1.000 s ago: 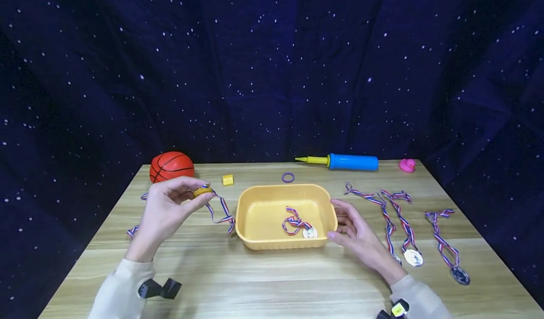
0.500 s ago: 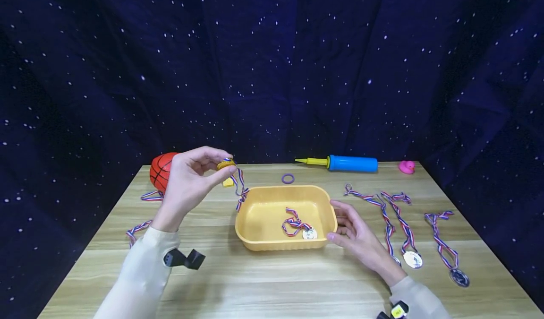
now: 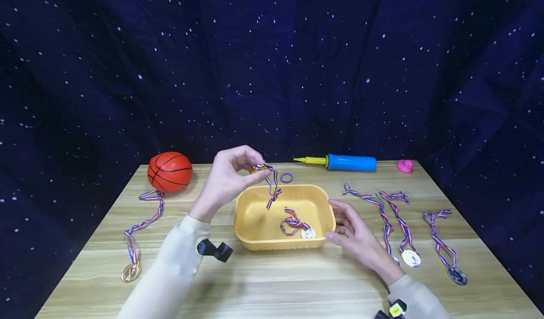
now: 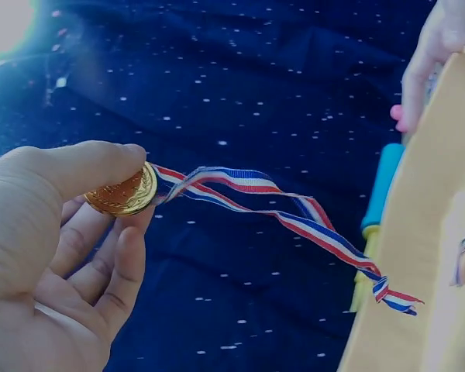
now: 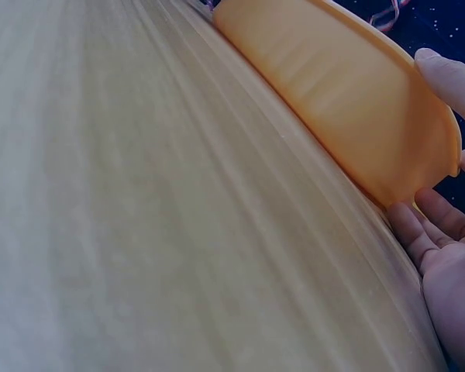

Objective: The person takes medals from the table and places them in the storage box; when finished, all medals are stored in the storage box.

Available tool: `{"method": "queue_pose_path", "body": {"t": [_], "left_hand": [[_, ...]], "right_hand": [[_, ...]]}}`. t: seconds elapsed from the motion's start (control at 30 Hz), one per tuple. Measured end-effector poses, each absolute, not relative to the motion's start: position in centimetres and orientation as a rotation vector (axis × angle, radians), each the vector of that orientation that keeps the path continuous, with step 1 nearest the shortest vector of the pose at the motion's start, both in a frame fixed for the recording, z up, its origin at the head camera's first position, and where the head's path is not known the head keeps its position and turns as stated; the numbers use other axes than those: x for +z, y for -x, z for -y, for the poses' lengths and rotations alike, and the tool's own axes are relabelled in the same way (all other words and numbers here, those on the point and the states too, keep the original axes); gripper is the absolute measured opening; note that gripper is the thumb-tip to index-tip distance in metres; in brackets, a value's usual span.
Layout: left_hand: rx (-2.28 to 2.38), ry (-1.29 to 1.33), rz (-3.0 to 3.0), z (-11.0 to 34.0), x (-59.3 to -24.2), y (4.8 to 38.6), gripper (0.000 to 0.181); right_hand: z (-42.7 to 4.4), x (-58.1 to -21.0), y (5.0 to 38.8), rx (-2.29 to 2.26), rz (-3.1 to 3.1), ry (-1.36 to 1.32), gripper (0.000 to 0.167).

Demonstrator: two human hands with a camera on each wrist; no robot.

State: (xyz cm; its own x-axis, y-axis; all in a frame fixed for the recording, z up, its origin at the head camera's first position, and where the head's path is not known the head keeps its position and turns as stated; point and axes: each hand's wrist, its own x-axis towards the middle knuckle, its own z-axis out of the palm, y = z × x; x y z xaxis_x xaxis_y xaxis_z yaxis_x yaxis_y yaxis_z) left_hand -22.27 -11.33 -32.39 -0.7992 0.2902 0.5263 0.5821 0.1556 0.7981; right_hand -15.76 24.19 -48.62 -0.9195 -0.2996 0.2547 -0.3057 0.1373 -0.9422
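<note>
My left hand (image 3: 229, 175) pinches a gold medal (image 4: 124, 190) by its disc between thumb and fingers. The medal's red, white and blue ribbon (image 4: 248, 186) hangs knotted over the left half of a yellow plastic basin (image 3: 265, 245). Inside the basin lies a silver medal (image 3: 308, 233) with its ribbon curled beside it. At the basin's right end my right hand (image 3: 354, 234) holds the wall. Its thumb (image 5: 449, 81) is at the rim and its fingertips are low near the base in the right wrist view.
A bronze medal (image 3: 131, 272) lies at left, below a red toy basketball (image 3: 170, 172). Three silver medals, one a bright disc (image 3: 410, 258), lie at right. Along the back are a purple ring (image 3: 286, 177), a blue pump (image 3: 352, 162) and a pink duck (image 3: 405, 166).
My left hand has carried the gold medal rightwards and up, from beside the basin to above its left half. The right hand and the basin have stayed put.
</note>
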Motion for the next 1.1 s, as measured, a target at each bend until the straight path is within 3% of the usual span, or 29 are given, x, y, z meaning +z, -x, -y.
{"method": "queue_pose_path", "body": {"t": [0.63, 1.1], "left_hand": [[-1.629, 0.843, 2.521, 8.8, -38.3, 21.8, 0.030], [-1.457, 0.861, 2.758, 7.6, -40.6, 21.0, 0.032]], "right_hand": [[-24.3, -48.7, 15.8, 1.965, 2.361, -0.628, 0.083], [-24.3, -48.7, 15.7, 1.959, 2.361, -0.633, 0.083]]}}
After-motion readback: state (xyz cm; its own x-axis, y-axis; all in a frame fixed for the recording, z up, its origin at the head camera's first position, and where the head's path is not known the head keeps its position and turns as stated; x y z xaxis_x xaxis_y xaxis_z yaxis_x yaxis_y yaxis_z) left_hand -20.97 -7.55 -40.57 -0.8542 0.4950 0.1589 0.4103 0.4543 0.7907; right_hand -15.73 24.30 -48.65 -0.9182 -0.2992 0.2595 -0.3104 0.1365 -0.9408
